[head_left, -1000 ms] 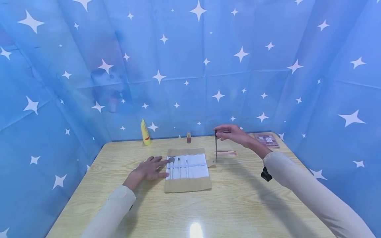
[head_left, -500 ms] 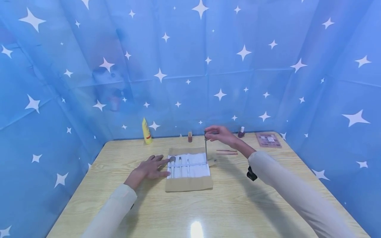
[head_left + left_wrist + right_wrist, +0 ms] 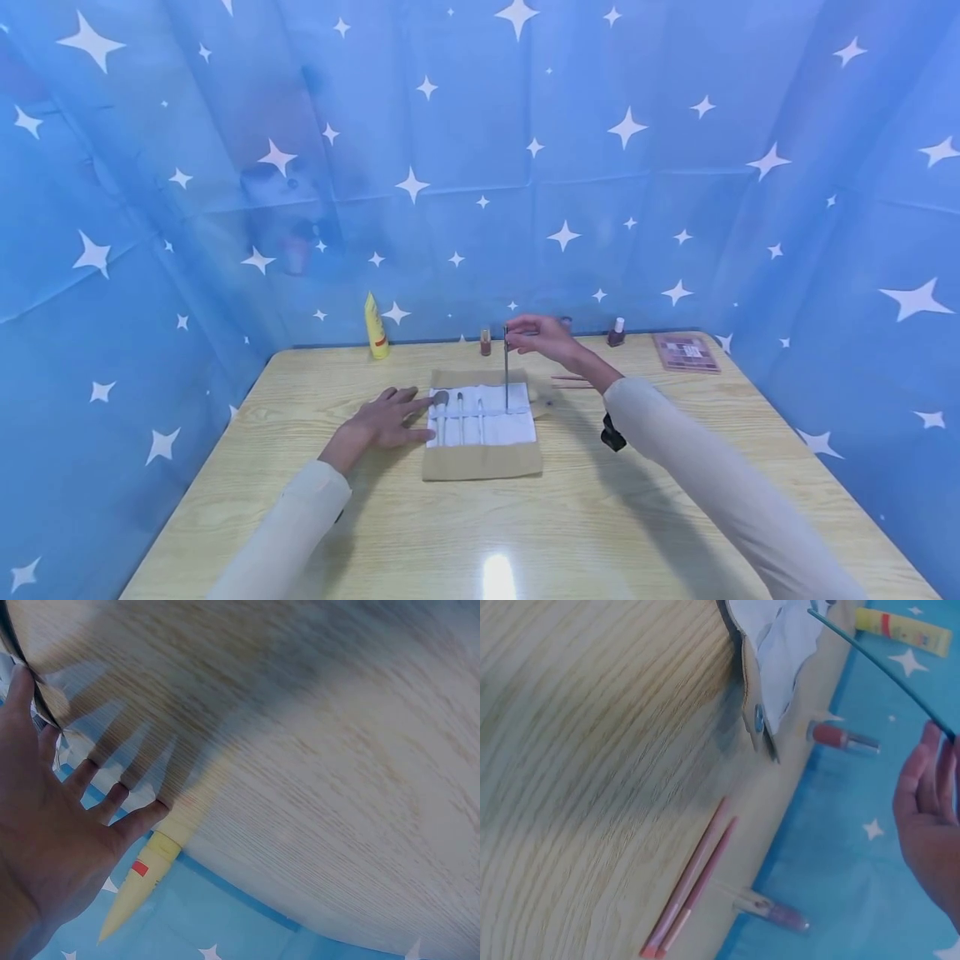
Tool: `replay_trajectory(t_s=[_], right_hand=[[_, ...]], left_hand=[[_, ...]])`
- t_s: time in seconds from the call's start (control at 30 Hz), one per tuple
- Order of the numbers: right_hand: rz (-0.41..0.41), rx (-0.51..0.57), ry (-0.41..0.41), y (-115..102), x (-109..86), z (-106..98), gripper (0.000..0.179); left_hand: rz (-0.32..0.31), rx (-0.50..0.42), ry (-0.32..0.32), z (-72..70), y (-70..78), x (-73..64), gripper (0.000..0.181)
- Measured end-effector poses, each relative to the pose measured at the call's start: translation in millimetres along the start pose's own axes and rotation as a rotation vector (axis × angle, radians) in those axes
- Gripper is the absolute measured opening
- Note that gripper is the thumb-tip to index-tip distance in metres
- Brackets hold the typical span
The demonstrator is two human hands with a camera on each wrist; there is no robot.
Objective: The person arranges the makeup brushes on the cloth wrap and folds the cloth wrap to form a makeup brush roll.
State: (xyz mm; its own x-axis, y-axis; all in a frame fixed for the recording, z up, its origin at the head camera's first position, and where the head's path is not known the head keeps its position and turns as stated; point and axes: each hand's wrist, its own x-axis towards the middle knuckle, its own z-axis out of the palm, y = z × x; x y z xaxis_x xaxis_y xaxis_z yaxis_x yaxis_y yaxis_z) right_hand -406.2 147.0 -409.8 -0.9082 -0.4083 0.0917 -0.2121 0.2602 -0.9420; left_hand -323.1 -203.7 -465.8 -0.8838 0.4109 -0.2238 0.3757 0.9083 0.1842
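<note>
A tan brush roll (image 3: pixel 483 464) with a white lining lies unfolded on the table. Three makeup brushes stand in its left slots, among them a wide-headed one (image 3: pixel 441 423). Fingers spread, my left hand (image 3: pixel 378 421) rests at the roll's left edge; the left wrist view shows this hand (image 3: pixel 64 825) flat beside the cloth. My right hand (image 3: pixel 546 338) pinches the top of a thin makeup brush (image 3: pixel 506 379), upright over the roll's right part. Its lower end is at the pocket band; whether it is inside a slot I cannot tell. The right wrist view shows its teal handle (image 3: pixel 889 671).
Along the back edge stand a yellow tube (image 3: pixel 377 330), a small red nail polish bottle (image 3: pixel 485 342) and a dark one (image 3: pixel 617 333). Two thin pink sticks (image 3: pixel 694 881) lie right of the roll. A palette (image 3: pixel 686 352) sits at the back right corner.
My right hand has moved left with the thin brush, from beside the roll's flap to over its right pockets. The left hand has stayed at the roll's edge.
</note>
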Motion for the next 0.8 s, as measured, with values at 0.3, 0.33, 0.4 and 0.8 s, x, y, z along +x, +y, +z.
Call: replay_trajectory(t_s=[0.3, 0.33, 0.4, 0.8], right_hand=[[0.022, 0.058, 0.054, 9, 7.4, 7, 0.040], [0.023, 0.058, 0.060, 10, 8.2, 8, 0.040], [0.027, 0.057, 0.071, 13, 9.5, 10, 0.040], [0.036, 0.033, 0.078, 29, 15.8, 24, 0.039]], left_hand=[[-0.012, -0.002, -0.004, 0.2, 1.6, 0.0, 0.076], [-0.013, -0.002, -0.006, 0.2, 1.7, 0.0, 0.076], [-0.015, -0.002, -0.009, 0.0, 1.9, 0.0, 0.076], [-0.014, 0.006, -0.003, -0.7, 2.5, -0.2, 0.077]])
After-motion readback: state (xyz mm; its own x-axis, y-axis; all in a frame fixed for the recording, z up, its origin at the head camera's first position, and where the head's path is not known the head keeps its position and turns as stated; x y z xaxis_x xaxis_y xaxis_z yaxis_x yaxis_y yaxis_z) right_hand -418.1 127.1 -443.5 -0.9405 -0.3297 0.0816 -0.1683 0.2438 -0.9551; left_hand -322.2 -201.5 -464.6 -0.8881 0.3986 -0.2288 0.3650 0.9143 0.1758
